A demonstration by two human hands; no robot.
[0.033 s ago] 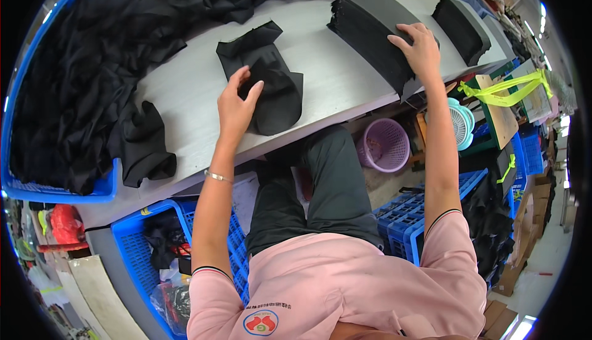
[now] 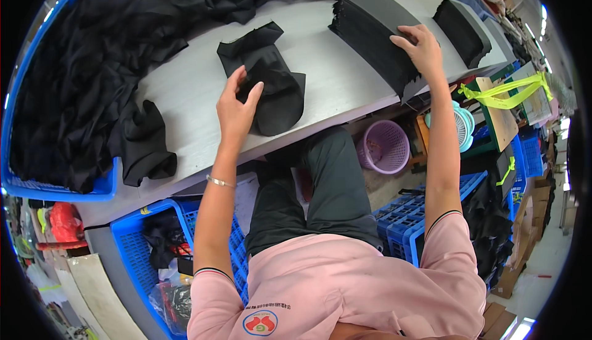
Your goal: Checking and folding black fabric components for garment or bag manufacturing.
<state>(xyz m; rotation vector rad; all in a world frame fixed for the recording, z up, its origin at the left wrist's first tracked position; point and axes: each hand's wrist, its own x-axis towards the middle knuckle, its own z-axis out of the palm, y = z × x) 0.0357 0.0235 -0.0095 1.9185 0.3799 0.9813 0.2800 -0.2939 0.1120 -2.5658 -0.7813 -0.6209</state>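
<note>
My left hand (image 2: pixel 235 111) is at the left edge of a few overlapping black fabric pieces (image 2: pixel 280 102) on the pale table (image 2: pixel 197 74). Its thumb and fingers are apart, with nothing visibly gripped. The lowest piece has a rounded near end, and the far end is folded over. Over the right side of a thick, fanned stack of black cut pieces (image 2: pixel 370 37) is my right hand (image 2: pixel 425 56). Its fingers are bent, with a gap between thumb and forefinger; whether the fingertips touch the stack is hard to tell.
A big heap of black fabric (image 2: pixel 92 81) fills a blue crate (image 2: pixel 68 195) at the left and spreads along the table's far side. Another black stack (image 2: pixel 462 34) stands at the right. Below are a purple basket (image 2: pixel 383 147), a turquoise fan (image 2: pixel 462 124) and blue crates (image 2: pixel 394 226).
My right hand has shifted very slightly to the right. The fabric and my left hand look almost the same.
</note>
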